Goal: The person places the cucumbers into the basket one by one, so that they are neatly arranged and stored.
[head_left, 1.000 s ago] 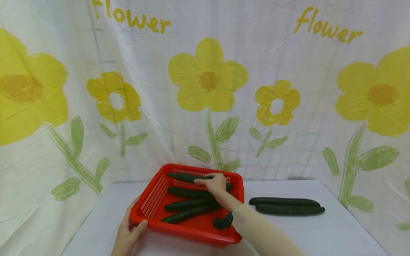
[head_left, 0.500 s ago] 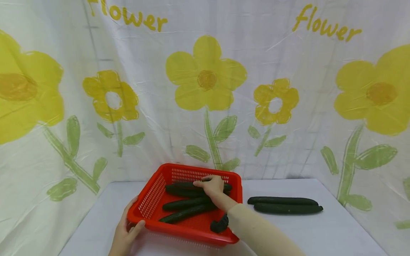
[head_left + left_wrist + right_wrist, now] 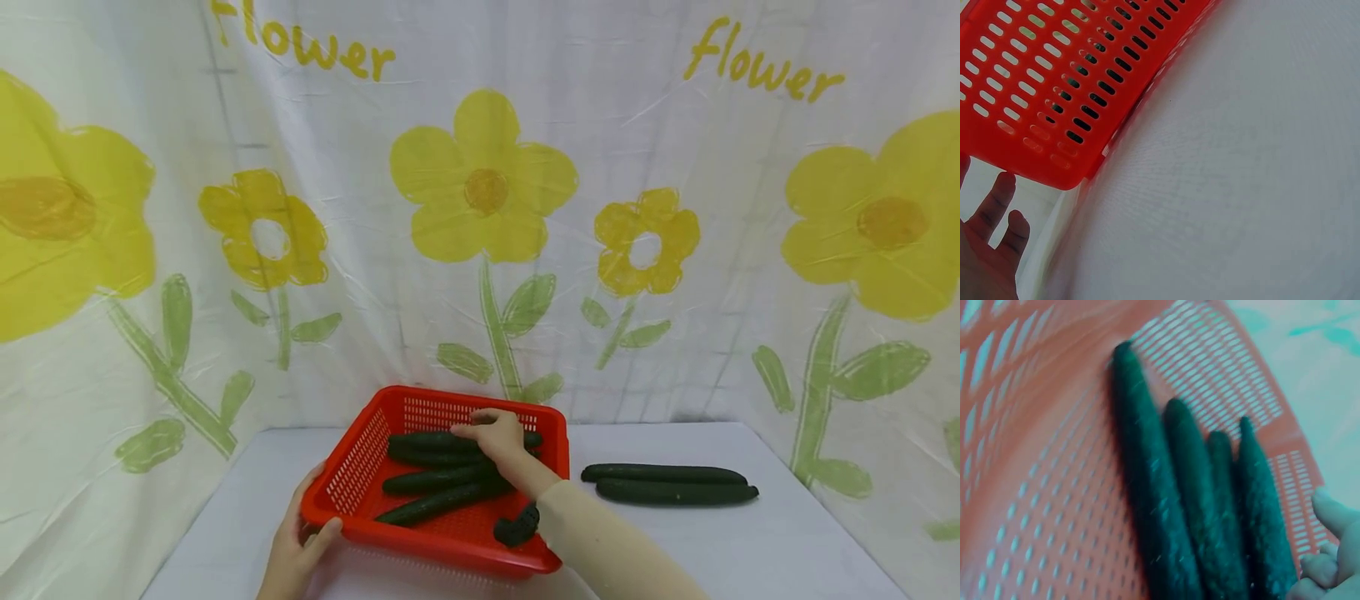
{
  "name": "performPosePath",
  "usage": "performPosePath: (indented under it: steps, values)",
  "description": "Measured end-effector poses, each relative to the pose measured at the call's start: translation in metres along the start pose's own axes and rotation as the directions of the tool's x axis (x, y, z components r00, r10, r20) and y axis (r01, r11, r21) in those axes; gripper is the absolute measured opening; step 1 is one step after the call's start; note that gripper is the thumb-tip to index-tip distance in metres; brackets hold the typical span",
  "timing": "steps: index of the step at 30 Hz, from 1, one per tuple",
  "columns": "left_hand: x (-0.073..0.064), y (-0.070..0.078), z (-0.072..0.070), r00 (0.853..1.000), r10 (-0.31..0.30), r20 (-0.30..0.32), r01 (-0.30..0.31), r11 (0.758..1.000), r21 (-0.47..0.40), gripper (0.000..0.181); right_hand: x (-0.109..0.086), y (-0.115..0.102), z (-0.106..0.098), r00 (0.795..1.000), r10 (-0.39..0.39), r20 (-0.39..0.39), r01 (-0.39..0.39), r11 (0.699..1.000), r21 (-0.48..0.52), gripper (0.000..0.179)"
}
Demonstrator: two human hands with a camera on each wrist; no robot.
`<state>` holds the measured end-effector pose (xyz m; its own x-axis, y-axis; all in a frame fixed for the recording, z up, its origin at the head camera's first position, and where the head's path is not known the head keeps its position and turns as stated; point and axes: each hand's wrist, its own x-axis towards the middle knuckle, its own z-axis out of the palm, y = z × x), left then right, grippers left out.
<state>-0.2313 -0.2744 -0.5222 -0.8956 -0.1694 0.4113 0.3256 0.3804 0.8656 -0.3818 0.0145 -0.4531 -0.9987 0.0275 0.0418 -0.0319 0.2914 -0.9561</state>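
Observation:
A red plastic basket (image 3: 431,546) with slotted walls stands on the table, with several dark green cucumbers (image 3: 438,502) lying side by side inside. My left hand (image 3: 295,546) grips its front left corner, thumb over the rim; in the left wrist view, fingertips (image 3: 1005,181) show at the rim. My right hand (image 3: 502,440) is inside the basket, over the rearmost cucumber (image 3: 423,440). The right wrist view shows the thumb (image 3: 1332,512) raised apart from that cucumber, the other fingers bent beside it. The right ends of the cucumbers are hidden under my hand and forearm.
Two more cucumbers (image 3: 675,483) lie together on the white table (image 3: 750,550), right of the basket. A white curtain (image 3: 555,350) printed with yellow flowers hangs behind and beside the table. A black wrist strap piece (image 3: 517,527) hangs below my right sleeve.
The rearmost cucumber, earlier held up by the back wall in my right hand, has come down beside the others. In the last half second the hand has hardly moved. The left hand stays put.

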Motion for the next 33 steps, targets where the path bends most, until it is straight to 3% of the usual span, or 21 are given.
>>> performPosePath:
  steps: [7, 14, 24, 33]
  values:
    - [0.002, -0.002, 0.004, 1.000, 0.010, 0.007, -0.009, 1.000, -0.021, 0.074, 0.004, -0.011, -0.013, 0.995, 0.001, 0.098, -0.014, 0.991, 0.137, 0.053]
    - [0.000, -0.005, 0.004, 1.000, -0.012, 0.002, 0.012, 1.000, -0.002, 0.074, 0.002, -0.021, -0.027, 0.982, -0.026, 0.185, -0.003, 0.988, 0.156, 0.060]
    - [-0.001, -0.009, 0.008, 1.000, 0.020, -0.006, -0.020, 1.000, 0.011, 0.075, -0.023, -0.023, -0.062, 0.953, -0.121, 0.279, 0.125, 0.992, 0.001, 0.045]
    - [0.001, -0.004, 0.001, 1.000, 0.014, -0.022, -0.014, 1.000, 0.022, 0.075, -0.049, -0.015, -0.108, 0.938, -0.237, 0.253, 0.261, 0.963, -0.062, 0.035]
